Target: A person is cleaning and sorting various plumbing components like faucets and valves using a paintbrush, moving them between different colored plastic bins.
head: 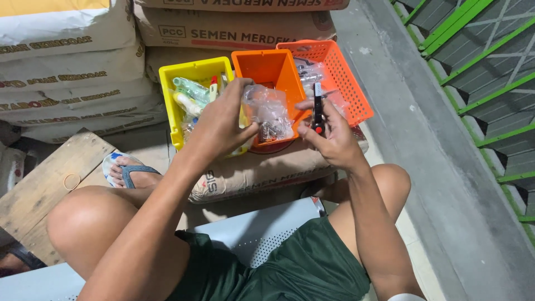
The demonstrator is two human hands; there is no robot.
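Left hand: grip pressed together on the upper edge of a clear plastic bag, thumb toward the right, fingers curled over the top. The bag hangs in front of the orange bin and holds small dark metal pieces gathered at its bottom; their kind cannot be told.

Right hand: grip pinching a slim black tool with a red spot near its lower end, held upright between thumb and fingers. The tool's tip stands just beside the right edge of the bag; whether they touch cannot be told.

Both hands are raised above three bins set in a row. Yellow bin on the left, with pale green and white tubes in it. Orange bin in the middle, solid-walled. Orange mesh basket on the right, tilted, with more clear packets inside. The bins rest on a brown paper sack lying flat.

Behind the bins, more sacks are stacked, white ones at left and brown ones at centre.

The person sits on a pale perforated metal bench, in dark green shorts, knees apart. One foot in a blue sandal rests beside a wooden board. Grey concrete floor to the right, green metal bars beyond it.
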